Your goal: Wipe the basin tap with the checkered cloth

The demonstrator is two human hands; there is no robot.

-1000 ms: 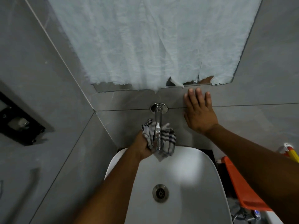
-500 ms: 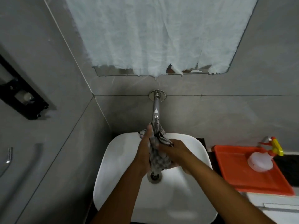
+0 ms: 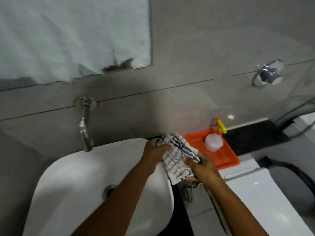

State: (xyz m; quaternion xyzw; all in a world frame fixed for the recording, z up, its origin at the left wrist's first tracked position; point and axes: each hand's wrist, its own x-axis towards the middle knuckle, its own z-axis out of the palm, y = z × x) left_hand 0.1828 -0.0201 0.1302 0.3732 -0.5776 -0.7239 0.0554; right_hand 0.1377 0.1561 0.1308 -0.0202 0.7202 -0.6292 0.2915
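The chrome basin tap [image 3: 84, 124] juts from the grey tiled wall over the back left of the white basin [image 3: 71, 178]. The checkered cloth [image 3: 179, 156], white with dark stripes, hangs over the basin's right rim, well to the right of the tap. My left hand [image 3: 156, 150] grips its upper left part. My right hand [image 3: 202, 165] grips its right side. The cloth is apart from the tap.
An orange tray [image 3: 223, 155] holding a clear spray bottle [image 3: 214, 140] with a yellow trigger lies right of the basin. A chrome wall fitting [image 3: 269, 73] is at upper right. A white surface [image 3: 265, 198] lies at lower right. A covered mirror [image 3: 68, 36] hangs above.
Both hands have carried the cloth off the tap and to the right, past the basin's rim. My view has swung right, so the tap now sits at the left.
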